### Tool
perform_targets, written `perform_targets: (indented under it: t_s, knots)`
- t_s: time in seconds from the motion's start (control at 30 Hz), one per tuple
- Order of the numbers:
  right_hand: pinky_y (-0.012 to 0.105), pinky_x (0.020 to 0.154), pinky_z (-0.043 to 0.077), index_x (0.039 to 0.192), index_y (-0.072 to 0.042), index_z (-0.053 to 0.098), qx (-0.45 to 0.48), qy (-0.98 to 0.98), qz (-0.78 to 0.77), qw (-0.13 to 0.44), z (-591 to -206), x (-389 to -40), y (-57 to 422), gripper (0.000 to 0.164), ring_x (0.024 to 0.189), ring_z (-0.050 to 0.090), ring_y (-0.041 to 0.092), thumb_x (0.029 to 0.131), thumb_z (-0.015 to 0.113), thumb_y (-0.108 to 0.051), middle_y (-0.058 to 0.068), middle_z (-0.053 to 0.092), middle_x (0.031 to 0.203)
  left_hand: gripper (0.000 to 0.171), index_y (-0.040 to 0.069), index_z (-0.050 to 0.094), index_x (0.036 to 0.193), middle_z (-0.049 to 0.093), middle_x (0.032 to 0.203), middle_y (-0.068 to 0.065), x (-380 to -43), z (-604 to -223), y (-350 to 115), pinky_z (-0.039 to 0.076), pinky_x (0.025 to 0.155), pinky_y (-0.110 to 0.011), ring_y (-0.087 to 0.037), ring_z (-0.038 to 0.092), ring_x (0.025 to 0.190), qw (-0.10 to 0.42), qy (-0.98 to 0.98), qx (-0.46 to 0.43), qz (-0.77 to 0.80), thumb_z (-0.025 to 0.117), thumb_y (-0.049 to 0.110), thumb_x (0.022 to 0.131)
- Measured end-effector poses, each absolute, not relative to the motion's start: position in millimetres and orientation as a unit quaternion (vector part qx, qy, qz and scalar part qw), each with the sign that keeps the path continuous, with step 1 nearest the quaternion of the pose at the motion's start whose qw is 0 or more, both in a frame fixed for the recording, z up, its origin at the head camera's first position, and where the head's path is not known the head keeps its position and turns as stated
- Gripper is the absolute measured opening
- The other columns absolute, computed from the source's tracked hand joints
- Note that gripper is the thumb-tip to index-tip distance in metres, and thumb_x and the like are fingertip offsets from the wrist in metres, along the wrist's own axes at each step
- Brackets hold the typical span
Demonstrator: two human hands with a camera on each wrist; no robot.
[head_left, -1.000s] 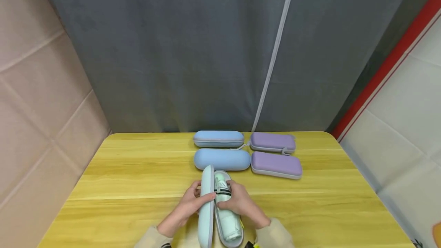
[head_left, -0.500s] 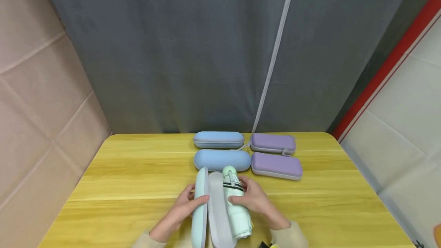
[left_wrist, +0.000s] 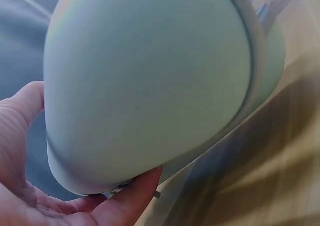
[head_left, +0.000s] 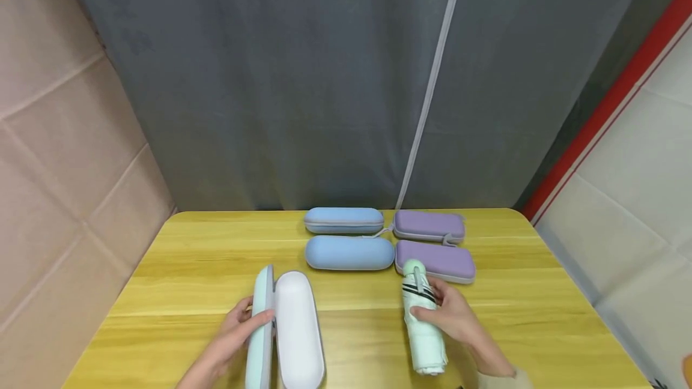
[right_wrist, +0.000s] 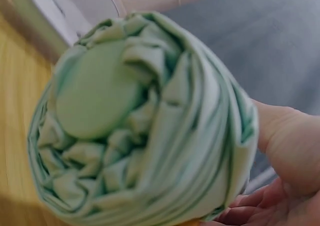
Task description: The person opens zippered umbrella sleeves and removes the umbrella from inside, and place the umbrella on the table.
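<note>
Gripping the raised lid (head_left: 261, 335) of an open mint case (left_wrist: 145, 85), the person's left hand (head_left: 234, 330) is holding it between thumb and fingers, the white-lined half (head_left: 299, 332) lying just beside. Well apart, off to the right, the right hand (head_left: 455, 316) is holding a folded mint umbrella (head_left: 424, 341); its rounded end is overlapping the nearer purple case (head_left: 446, 263) from here, and I can't tell whether they're touching. Behind, a farther purple case (head_left: 429, 224) and two blue cases (head_left: 349, 253) are resting on the wooden table (head_left: 216, 251).
</note>
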State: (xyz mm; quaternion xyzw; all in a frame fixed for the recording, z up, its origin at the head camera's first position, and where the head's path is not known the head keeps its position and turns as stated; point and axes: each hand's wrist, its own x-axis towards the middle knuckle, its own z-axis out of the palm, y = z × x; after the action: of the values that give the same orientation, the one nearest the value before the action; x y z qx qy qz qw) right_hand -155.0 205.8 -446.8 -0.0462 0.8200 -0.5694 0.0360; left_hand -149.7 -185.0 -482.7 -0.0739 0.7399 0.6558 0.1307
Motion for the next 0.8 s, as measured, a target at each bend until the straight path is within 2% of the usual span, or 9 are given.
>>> perform_targets:
  t_s: [0.17, 0.47, 0.63, 0.8]
  knots:
    - [0.025, 0.073, 0.049, 0.132, 0.016, 0.037, 0.024, 0.843, -0.536, 0.041, -447, -148, 230, 0.071, 0.094, 0.058, 0.021, 0.075, 0.073, -0.005, 0.023, 0.059, 0.113, 0.065, -0.006, 0.032, 0.137, 0.056, 0.113, -0.020, -147, -480, -212, 0.049, 0.074, -0.036, -0.024, 0.057, 0.091, 0.127, 0.752, -0.108, 0.638, 0.059, 0.029, 0.089]
    - [0.026, 0.071, 0.050, 0.132, 0.019, 0.031, 0.070, 0.859, -0.503, 0.069, -453, -135, 274, 0.070, 0.088, 0.058, 0.018, 0.081, 0.069, -0.009, 0.019, 0.060, 0.108, 0.072, -0.009, 0.023, 0.140, 0.050, 0.117, -0.023, -137, -477, -264, 0.048, 0.075, -0.035, -0.023, 0.053, 0.092, 0.146, 0.776, -0.140, 0.597, 0.052, 0.036, 0.093]
    - [0.025, 0.072, 0.049, 0.134, 0.019, 0.026, 0.091, 0.871, -0.474, 0.091, -455, -128, 302, 0.074, 0.094, 0.057, 0.021, 0.084, 0.067, -0.016, 0.026, 0.056, 0.115, 0.089, -0.016, 0.009, 0.142, 0.042, 0.124, -0.033, -136, -476, -295, 0.049, 0.077, -0.038, -0.025, 0.053, 0.095, 0.183, 0.788, -0.161, 0.565, 0.048, 0.047, 0.093]
    - [0.026, 0.072, 0.049, 0.133, 0.021, 0.023, 0.102, 0.881, -0.448, 0.116, -459, -123, 331, 0.076, 0.098, 0.057, 0.025, 0.086, 0.066, -0.020, 0.031, 0.052, 0.119, 0.096, -0.014, 0.000, 0.143, 0.038, 0.126, -0.036, -133, -474, -322, 0.050, 0.075, -0.040, -0.026, 0.054, 0.093, 0.207, 0.790, -0.183, 0.547, 0.044, 0.055, 0.092]
